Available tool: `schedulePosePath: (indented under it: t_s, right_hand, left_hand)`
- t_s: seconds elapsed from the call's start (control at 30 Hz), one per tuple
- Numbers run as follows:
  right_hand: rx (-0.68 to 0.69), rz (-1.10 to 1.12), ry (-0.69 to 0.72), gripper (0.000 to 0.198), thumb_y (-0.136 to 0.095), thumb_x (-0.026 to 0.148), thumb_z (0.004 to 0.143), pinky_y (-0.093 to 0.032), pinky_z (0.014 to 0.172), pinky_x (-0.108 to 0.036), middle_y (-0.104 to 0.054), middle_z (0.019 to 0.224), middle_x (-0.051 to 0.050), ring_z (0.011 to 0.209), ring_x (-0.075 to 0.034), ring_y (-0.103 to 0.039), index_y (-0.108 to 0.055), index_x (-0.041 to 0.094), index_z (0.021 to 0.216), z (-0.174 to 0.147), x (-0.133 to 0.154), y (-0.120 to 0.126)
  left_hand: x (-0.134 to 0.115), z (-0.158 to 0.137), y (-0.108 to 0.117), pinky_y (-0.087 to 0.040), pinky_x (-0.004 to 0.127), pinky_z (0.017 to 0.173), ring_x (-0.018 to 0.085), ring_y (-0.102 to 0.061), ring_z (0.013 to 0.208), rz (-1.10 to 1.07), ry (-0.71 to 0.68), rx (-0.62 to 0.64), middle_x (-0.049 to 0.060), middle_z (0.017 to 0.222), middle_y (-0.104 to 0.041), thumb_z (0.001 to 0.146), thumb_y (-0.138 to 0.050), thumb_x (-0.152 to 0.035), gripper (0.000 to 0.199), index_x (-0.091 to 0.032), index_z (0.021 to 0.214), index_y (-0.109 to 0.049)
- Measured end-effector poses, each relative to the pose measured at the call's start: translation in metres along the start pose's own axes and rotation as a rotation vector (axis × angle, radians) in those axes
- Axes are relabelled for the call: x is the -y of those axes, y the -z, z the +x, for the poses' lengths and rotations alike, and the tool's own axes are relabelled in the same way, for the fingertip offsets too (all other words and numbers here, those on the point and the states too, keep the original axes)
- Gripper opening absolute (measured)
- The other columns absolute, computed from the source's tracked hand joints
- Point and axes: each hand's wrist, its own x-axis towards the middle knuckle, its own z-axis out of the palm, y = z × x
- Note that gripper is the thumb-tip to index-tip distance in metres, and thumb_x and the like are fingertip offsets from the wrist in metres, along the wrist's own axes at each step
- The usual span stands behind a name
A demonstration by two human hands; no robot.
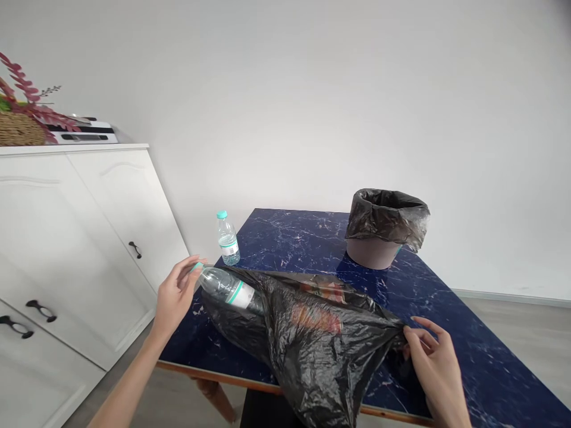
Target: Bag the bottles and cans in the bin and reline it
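My left hand [177,291] pinches the teal cap end of a clear plastic bottle [218,284]. This bottle lies tilted, with its lower end inside the mouth of a thin black plastic bag [312,356]. At the other side, my right hand [430,359] has its fingers closed on a gathered corner of the bag, pulling it taut. Something with a red and orange print [316,318] shows through the thin film; its kind is unclear. The bag drapes over the front table edge. Beyond my left hand stands a second bottle [229,246], upright and capped in teal.
A pinkish-grey bin [372,252] lined with a black bag [379,223] stands at the back right of the blue marbled table [294,238]. White cabinets [111,249] are on the left, topped by a woven basket [20,129]. A pale wall rises behind.
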Motion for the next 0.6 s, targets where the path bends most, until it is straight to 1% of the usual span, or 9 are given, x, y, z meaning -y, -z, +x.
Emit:
schedulePosePath:
  t_s: [0.1,0.2,0.27,0.33,0.4,0.47,0.53,0.6]
  right_hand:
    - [-0.023,0.03,-0.029,0.07,-0.078,0.063,0.079,-0.05,0.061,-0.03,-0.064,0.076,0.003,0.066,-0.019,-0.06,-0.054,0.023,0.131,-0.004,0.005,0.0]
    - [-0.079,0.064,-0.035,0.068,-0.078,0.063,0.079,-0.049,0.059,-0.029,-0.064,0.078,0.002,0.067,-0.019,-0.06,-0.055,0.023,0.129,-0.009,0.013,0.0]
    - [-0.14,0.087,-0.028,0.068,-0.078,0.063,0.08,-0.048,0.058,-0.029,-0.063,0.078,0.001,0.065,-0.018,-0.058,-0.055,0.022,0.129,-0.012,0.019,0.002]
    - [-0.204,0.113,-0.038,0.067,-0.078,0.062,0.08,-0.046,0.058,-0.029,-0.063,0.076,0.001,0.063,-0.018,-0.056,-0.056,0.022,0.129,-0.015,0.023,0.003]
    - [-0.242,0.133,-0.062,0.067,-0.078,0.061,0.079,-0.045,0.059,-0.03,-0.062,0.075,0.0,0.062,-0.018,-0.056,-0.057,0.022,0.129,-0.017,0.027,0.005]
    - [-0.251,0.136,-0.079,0.067,-0.078,0.062,0.079,-0.045,0.059,-0.031,-0.063,0.075,-0.001,0.063,-0.019,-0.056,-0.058,0.022,0.129,-0.018,0.029,0.006]
    - [-0.24,0.12,-0.084,0.066,-0.078,0.061,0.079,-0.045,0.06,-0.032,-0.064,0.076,-0.001,0.064,-0.02,-0.057,-0.059,0.021,0.128,-0.019,0.029,0.007]
    - [-0.227,0.092,-0.1,0.067,-0.078,0.06,0.078,-0.044,0.06,-0.032,-0.064,0.075,-0.001,0.065,-0.02,-0.057,-0.059,0.02,0.128,-0.019,0.029,0.007]
  left_hand:
    - [-0.002,0.001,0.004,-0.058,0.046,0.109,0.031,-0.077,0.12,-0.037,0.025,-0.094,0.013,0.122,-0.078,0.1,-0.062,-0.065,0.053,-0.021,0.129,-0.063]
    - [-0.002,0.008,0.011,-0.062,0.046,0.103,0.028,-0.081,0.106,-0.108,0.022,-0.257,0.01,0.12,-0.075,0.102,-0.062,-0.061,0.047,-0.022,0.129,-0.062]
    - [-0.003,0.019,0.019,-0.064,0.045,0.1,0.025,-0.081,0.099,-0.151,-0.041,-0.407,0.009,0.118,-0.072,0.102,-0.063,-0.058,0.046,-0.02,0.129,-0.061]
    - [-0.006,0.032,0.027,-0.065,0.046,0.097,0.021,-0.08,0.093,-0.156,-0.148,-0.559,0.008,0.116,-0.07,0.103,-0.062,-0.055,0.047,-0.016,0.129,-0.06]
    - [-0.012,0.044,0.033,-0.065,0.046,0.097,0.018,-0.079,0.088,-0.129,-0.267,-0.66,0.008,0.114,-0.069,0.104,-0.063,-0.052,0.047,-0.012,0.129,-0.06]
    - [-0.021,0.054,0.033,-0.064,0.045,0.098,0.017,-0.079,0.087,-0.106,-0.357,-0.675,0.008,0.115,-0.069,0.105,-0.065,-0.046,0.043,-0.011,0.129,-0.06]
    - [-0.027,0.061,0.025,-0.063,0.043,0.1,0.018,-0.079,0.093,-0.087,-0.401,-0.607,0.01,0.119,-0.071,0.106,-0.065,-0.04,0.038,-0.011,0.13,-0.06]
    - [-0.028,0.066,0.01,-0.063,0.041,0.099,0.02,-0.08,0.099,-0.065,-0.418,-0.521,0.01,0.12,-0.072,0.106,-0.065,-0.038,0.034,-0.013,0.129,-0.062]
